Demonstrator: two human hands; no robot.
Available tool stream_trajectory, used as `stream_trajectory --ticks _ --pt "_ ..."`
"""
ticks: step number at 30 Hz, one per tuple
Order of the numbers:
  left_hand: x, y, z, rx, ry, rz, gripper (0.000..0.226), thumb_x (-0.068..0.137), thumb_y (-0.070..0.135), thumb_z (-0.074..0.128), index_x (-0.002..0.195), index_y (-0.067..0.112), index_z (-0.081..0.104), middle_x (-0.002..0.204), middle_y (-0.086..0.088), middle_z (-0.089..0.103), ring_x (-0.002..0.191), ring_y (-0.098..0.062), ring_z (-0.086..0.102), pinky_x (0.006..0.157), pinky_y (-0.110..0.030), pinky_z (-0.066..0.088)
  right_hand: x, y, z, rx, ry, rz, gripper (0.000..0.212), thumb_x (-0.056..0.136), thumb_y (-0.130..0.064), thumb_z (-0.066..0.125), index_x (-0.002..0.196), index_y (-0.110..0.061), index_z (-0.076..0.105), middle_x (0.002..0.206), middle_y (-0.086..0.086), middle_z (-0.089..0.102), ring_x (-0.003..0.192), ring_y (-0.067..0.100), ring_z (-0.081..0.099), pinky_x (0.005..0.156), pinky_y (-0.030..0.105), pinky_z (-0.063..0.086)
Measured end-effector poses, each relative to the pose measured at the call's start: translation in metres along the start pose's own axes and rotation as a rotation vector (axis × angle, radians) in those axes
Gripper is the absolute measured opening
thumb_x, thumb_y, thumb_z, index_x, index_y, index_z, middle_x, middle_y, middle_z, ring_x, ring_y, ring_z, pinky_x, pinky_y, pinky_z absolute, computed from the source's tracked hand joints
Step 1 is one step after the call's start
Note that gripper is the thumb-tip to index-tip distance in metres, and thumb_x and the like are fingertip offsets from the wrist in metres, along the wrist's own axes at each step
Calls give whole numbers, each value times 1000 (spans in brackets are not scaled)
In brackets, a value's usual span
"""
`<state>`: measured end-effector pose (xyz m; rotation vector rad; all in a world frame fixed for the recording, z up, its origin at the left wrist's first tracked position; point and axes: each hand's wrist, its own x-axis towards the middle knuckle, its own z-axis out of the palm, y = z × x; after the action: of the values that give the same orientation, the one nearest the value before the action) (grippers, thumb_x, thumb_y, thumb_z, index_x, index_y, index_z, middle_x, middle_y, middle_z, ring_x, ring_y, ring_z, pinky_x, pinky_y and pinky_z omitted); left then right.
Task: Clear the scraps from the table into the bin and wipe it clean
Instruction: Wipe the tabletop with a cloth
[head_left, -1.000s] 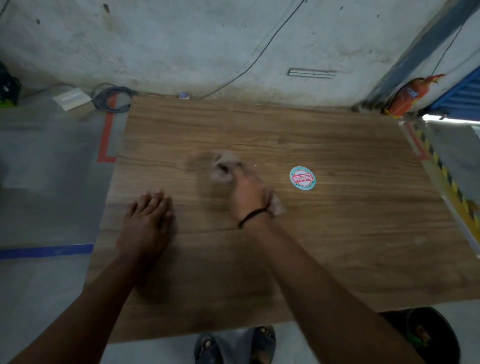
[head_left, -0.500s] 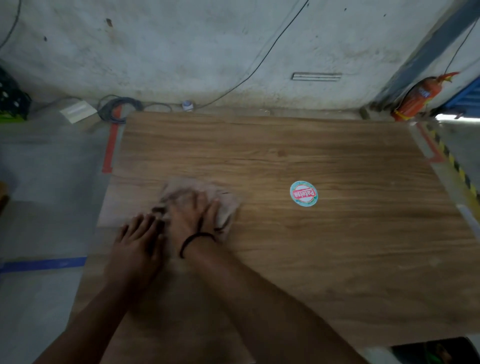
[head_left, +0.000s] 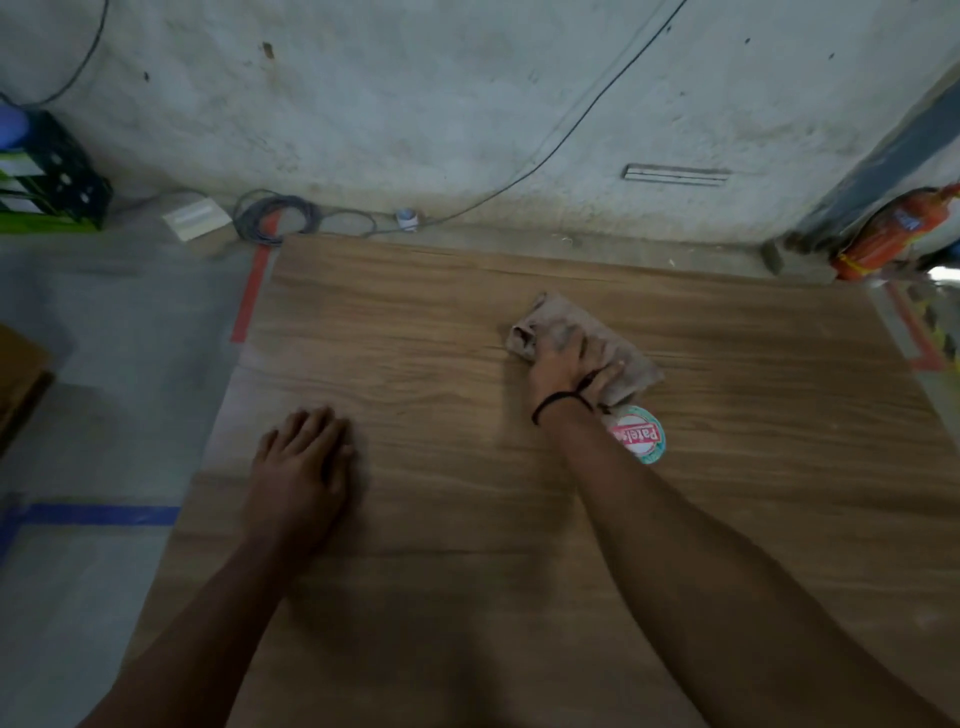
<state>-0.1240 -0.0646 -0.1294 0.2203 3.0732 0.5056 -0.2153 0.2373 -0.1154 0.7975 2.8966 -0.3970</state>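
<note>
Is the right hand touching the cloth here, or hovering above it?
Touching. The head view shows the right hand pressed down on the cloth, with no gap visible between them.

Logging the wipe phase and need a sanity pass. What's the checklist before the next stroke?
1. Cloth under right hand, pressed on the table: ok.
2. Left hand flat on the table, apart from the cloth: ok.
3. Scraps on the tabletop: none visible, ok.
4. Round sticker beside the right wrist, stuck down or loose: cannot tell.
5. Bin within reach: out of view, cannot tell.
</note>
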Motion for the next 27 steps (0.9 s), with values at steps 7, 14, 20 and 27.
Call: stream_trajectory --ticks 7,14,20,27 --pt "1 0 1 -19 3 3 59 90 45 28 131 13 57 143 -11 46 136 -33 38 108 -47 28 -100 -126 41 54 -349 -529 46 99 -43 23 144 -38 26 159 8 3 145 37 -7 107 68 -14" --pt "1 -1 3 -57 19 -11 53 93 44 32 131 17 56 144 -7 46 137 -27 36 110 -45 27 26 -81 -55 420 -61 -275 46 93 -10 39 139 -18 45 140 17 46 129 36 42 108 47 34" --pt "1 2 2 -89 63 -24 50 91 41 36 126 16 62 138 -8 52 133 -28 42 108 -47 32 79 -27 -15 160 0 108 53 96 -40 11 143 -25 27 155 10 18 143 33 10 114 60 3" --pt "3 -1 4 -66 51 -9 52 92 43 34 131 19 57 143 -4 46 137 -22 35 110 -45 29 -10 -129 34 16 -194 -435 48 98 -50 22 143 -36 29 158 2 11 146 30 1 112 60 -11"
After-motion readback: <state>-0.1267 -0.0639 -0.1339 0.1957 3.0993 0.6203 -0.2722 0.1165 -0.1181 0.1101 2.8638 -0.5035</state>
